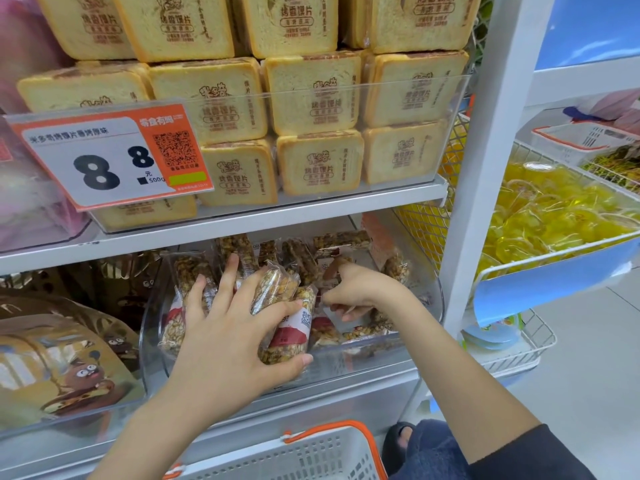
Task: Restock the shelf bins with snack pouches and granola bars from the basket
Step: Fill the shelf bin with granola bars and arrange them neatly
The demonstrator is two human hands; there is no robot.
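- Granola bars (pixel 287 320) in clear wrappers, a small bundle of them, sit in the grasp of the left hand (pixel 235 327); thumb underneath, fingers spread over the top, the bundle held just inside the front wall of the clear bin (pixel 346 367) on the lower shelf
- Right hand (pixel 356 292) is in the same bin, just right of the held bundle; its fingers curl down and pinch a wrapped bar (pixel 349 318) lying among the loose ones
- More bars (pixel 304 254) are heaped behind and around both hands, filling the bin to its back
- Left of the grip, a neighbouring clear bin holds brown pouches (pixel 69 358) printed with a cartoon figure
- Above the grip, a white shelf (pixel 242 223) carries stacked toast-shaped packets (pixel 311 95) behind a clear front, with an orange-and-white price tag (pixel 107 157) reading 8.8
- Right of the grip, past the white upright (pixel 485 168), a wire basket (pixel 554 258) holds yellow jelly cups (pixel 547 209)
- Below the grip, a white basket with an orange handle (pixel 311 455) stands at the bottom edge; its inside is not visible
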